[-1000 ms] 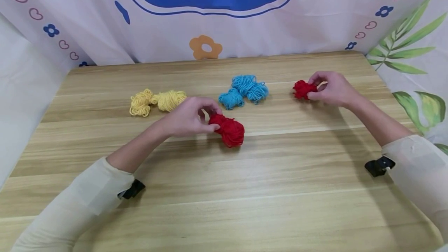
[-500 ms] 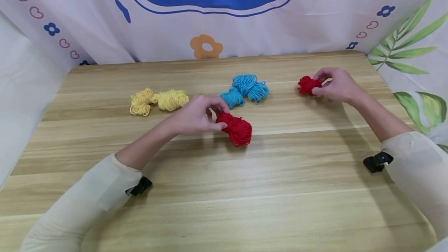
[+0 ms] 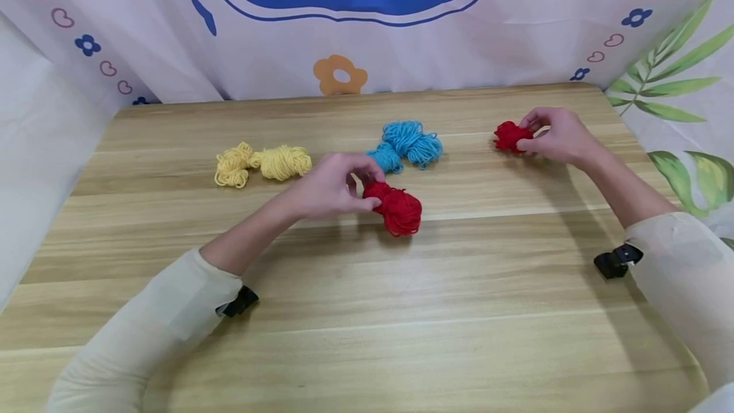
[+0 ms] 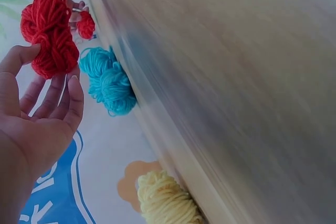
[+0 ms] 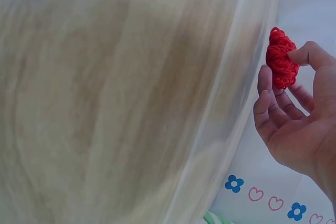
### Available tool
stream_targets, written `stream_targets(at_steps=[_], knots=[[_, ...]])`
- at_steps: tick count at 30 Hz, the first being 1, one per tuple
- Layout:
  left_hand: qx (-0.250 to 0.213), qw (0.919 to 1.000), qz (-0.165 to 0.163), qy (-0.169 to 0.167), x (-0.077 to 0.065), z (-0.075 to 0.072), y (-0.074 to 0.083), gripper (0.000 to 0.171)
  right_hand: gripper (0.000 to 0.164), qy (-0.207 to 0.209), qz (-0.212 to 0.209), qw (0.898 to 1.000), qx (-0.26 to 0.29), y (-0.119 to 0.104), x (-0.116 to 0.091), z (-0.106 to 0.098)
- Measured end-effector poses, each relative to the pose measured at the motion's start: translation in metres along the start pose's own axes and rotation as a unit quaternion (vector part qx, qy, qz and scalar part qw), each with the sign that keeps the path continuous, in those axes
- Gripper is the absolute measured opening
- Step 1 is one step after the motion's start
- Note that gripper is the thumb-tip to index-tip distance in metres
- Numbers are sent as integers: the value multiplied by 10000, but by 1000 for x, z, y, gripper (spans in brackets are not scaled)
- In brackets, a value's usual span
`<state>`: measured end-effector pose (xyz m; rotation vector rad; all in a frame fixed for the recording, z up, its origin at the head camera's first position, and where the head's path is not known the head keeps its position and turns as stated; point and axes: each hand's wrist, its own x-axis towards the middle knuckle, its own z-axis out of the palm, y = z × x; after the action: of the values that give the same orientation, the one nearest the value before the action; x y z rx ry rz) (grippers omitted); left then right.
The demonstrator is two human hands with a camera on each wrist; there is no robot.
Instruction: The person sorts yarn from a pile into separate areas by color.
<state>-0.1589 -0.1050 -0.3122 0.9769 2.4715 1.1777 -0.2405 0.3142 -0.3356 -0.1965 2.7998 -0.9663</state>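
Observation:
My left hand (image 3: 335, 187) pinches one end of a red yarn bundle (image 3: 399, 210) between thumb and fingers, over the middle of the table. In the left wrist view this red yarn (image 4: 51, 35) shows two lobes with a narrow waist. At the back right, my right hand (image 3: 559, 136) pinches a smaller red yarn bundle (image 3: 509, 137). The right wrist view has this small bundle (image 5: 282, 59) between thumb and fingertips. Between the hands lies a blue yarn bundle (image 3: 411, 142), its near left end partly hidden by the left hand.
Yellow yarn (image 3: 281, 162) in two joined bunches lies left of the left hand. Behind the wooden table (image 3: 367, 349) hangs a printed white cloth (image 3: 258, 50). A leaf-patterned cloth (image 3: 702, 139) borders the right side. Both sleeves carry black clips.
My left hand has moved right with the larger red yarn bundle, now nearer the blue yarn. My right hand has shifted right and slightly back with the smaller red bundle.

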Motion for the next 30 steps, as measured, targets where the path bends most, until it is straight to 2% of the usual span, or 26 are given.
stream_targets(at_steps=[8,22,30], knots=[[0,10000,66,-54,7,3,5,23,34,-15,58,10000,-42,1,-1,0],[-63,9999,-138,27,22,9,14,24,33,-186,133,9997,98,6,3,-2],[-273,9994,-158,111,35,12,18,21,35,-326,214,9992,108,8,5,-2]])
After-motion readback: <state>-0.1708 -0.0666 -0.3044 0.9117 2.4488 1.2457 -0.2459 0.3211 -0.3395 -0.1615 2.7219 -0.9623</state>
